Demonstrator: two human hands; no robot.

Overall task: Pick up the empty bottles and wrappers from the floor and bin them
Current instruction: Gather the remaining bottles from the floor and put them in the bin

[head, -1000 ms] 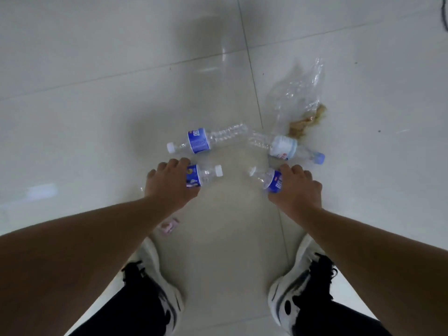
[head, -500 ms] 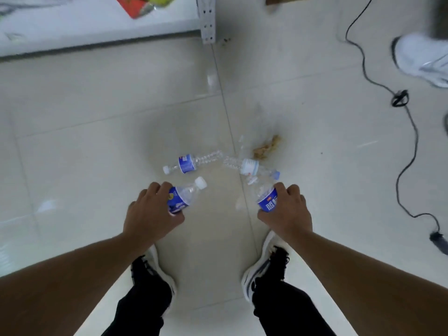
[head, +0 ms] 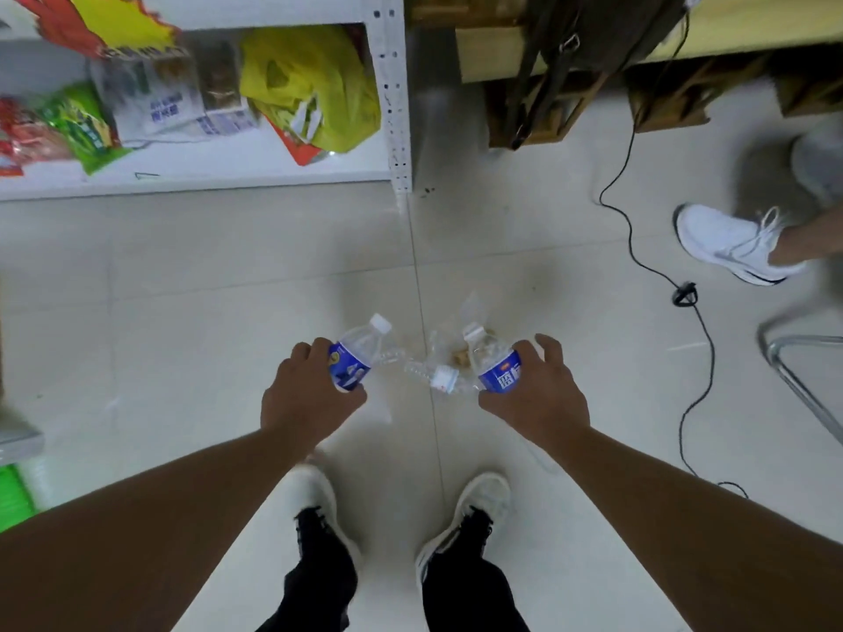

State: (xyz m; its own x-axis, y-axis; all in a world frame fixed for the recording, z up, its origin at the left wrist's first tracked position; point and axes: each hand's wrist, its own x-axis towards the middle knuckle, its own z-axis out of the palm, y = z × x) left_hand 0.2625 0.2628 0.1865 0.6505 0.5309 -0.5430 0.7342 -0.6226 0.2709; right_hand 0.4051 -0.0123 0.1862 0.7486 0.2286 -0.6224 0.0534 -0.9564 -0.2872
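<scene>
My left hand grips a small clear bottle with a blue label, white cap pointing up and right. A second blue-labelled bottle is held in my right hand, cap up. Both are lifted above the floor. Between and below them on the tiles lie a clear bottle with a white label, another clear bottle mostly hidden behind my left bottle, and a clear plastic wrapper with brown crumbs.
A white metal shelf holding bright snack packets stands at the top left. A black cable snakes across the floor on the right. Another person's white shoe and a chrome chair leg are at the right. My own shoes stand below.
Both hands have risen from the floor with a bottle each as my head lifted; the floor litter now looks farther away and the shelf, cable and other person's shoe have come into view.
</scene>
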